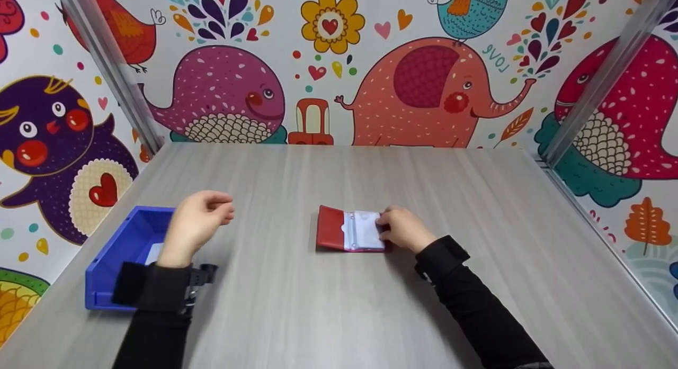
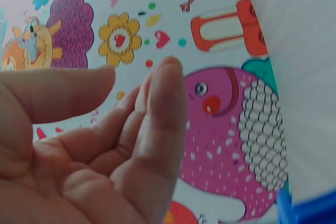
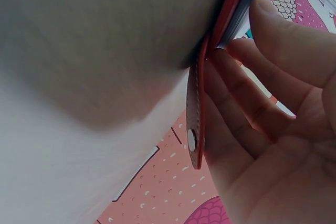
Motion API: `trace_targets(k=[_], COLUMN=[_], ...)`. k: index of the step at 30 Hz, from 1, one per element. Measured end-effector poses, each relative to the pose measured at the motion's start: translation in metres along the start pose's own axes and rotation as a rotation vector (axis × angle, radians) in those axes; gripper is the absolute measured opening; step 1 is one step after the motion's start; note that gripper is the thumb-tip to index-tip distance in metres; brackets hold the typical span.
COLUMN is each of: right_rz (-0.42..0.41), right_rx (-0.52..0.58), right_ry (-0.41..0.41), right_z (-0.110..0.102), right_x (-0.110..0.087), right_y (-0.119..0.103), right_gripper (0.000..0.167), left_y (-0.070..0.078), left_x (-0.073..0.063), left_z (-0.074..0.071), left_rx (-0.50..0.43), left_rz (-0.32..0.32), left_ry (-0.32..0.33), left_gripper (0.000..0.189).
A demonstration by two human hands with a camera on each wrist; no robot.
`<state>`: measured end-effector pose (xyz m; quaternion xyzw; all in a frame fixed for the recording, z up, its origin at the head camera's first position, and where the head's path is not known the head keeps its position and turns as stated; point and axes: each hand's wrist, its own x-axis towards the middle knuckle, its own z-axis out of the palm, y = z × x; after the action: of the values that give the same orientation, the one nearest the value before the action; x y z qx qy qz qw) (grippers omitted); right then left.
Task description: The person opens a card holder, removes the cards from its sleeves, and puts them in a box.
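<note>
A small red card holder (image 1: 331, 228) lies spread on the table, its clear plastic sleeves (image 1: 366, 231) facing up. At its right edge my right hand (image 1: 405, 228) grips it, the thumb over the sleeves. The right wrist view shows a red strap with a metal snap (image 3: 195, 108) sticking out beside the fingers, and the thumb (image 3: 275, 27) against the edge of the sleeve stack. My left hand (image 1: 193, 223) is raised beside the blue bin, fingers loosely bent. In the left wrist view nothing sits between its thumb and fingers (image 2: 165, 103).
A blue plastic bin (image 1: 114, 263) stands at the table's left side, with a pale flat item (image 1: 154, 252) inside, partly hidden by the left wrist. Cartoon-printed walls and metal posts (image 1: 114, 67) border the wood-grain table (image 1: 296, 316).
</note>
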<state>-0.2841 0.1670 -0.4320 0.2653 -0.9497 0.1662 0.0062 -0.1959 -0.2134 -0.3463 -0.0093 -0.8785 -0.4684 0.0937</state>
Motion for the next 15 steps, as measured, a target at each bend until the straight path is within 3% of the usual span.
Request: trace_targets(k=[6, 15], right_rz=[0.000, -0.009], right_rx=[0.010, 0.016], right_ry=[0.009, 0.015], right_z=[-0.001, -0.001], right_x=[-0.001, -0.002], right_y=[0.000, 0.002], right_gripper=[0.023, 0.024], left_y=[0.003, 0.011], left_x=[0.009, 0.015], left_z=[0.034, 0.077], left_rx=[-0.008, 0.106], left_rz=[0.057, 0.113], left_ry=[-0.004, -0.053], left_gripper=[0.022, 0.017])
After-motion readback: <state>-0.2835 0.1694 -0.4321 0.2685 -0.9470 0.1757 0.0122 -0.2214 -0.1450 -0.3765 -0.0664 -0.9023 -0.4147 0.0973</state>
